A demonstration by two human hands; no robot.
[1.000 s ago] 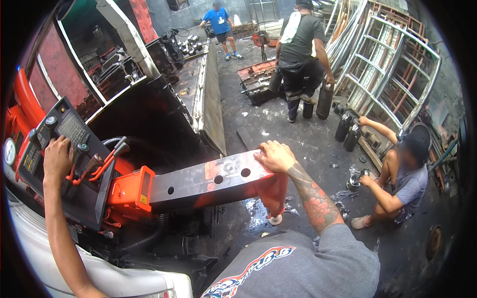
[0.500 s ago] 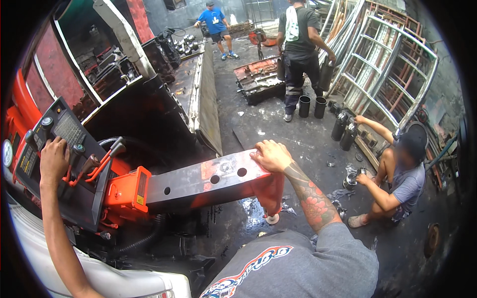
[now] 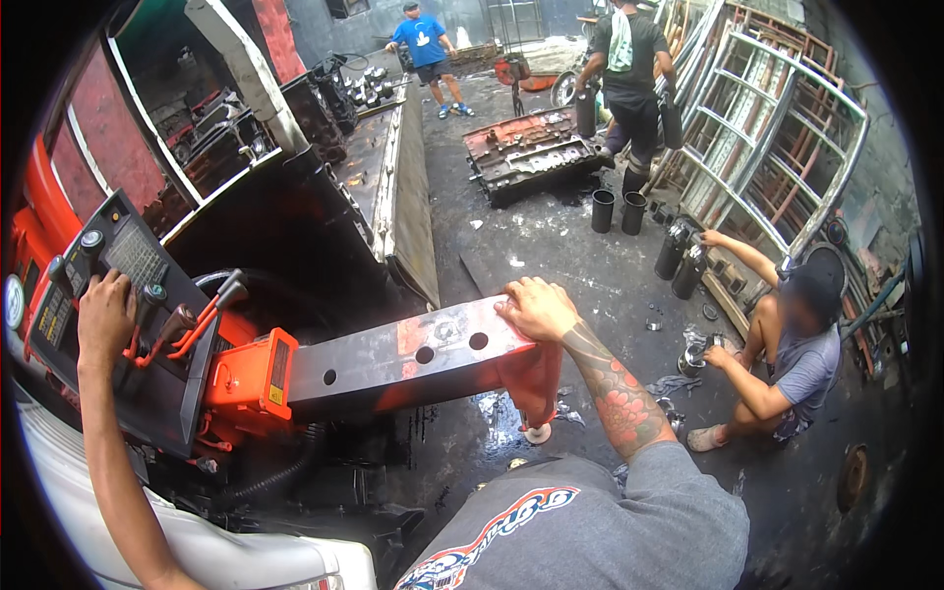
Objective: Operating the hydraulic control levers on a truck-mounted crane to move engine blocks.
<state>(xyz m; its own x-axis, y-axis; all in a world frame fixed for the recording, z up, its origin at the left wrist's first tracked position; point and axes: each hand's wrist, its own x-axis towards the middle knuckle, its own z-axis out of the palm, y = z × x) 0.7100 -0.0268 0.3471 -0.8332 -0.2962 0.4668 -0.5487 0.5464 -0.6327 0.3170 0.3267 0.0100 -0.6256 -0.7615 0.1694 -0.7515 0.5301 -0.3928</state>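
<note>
My left hand (image 3: 106, 317) curls over the top of a control lever on the dark control panel (image 3: 54, 334); the hand hides most of that lever. More levers stand beside it, a pair with orange shafts (image 3: 202, 320) among them. My right hand (image 3: 538, 310), palm down, lies over the far end of a wide black-and-orange steel beam (image 3: 379, 359) with round holes, its fingers draped across the top and edge. An orange collar (image 3: 258, 379) joins the beam to the machine. From the beam's end an orange leg (image 3: 536, 379) goes down to a small round foot.
Right of me a seated person (image 3: 796, 354) holds a small metal part. Several black cylinders (image 3: 603, 211) stand on the floor. An engine block (image 3: 536, 152) lies beyond, near a walking person (image 3: 629, 79). A metal frame (image 3: 777, 138) and pipes lean at right; a blue-shirted person (image 3: 423, 54) stands back.
The person in dark clothes has walked right and farther off, carrying black cylinders. The blue-shirted person has shifted slightly. My hands and the beam stay in place.
</note>
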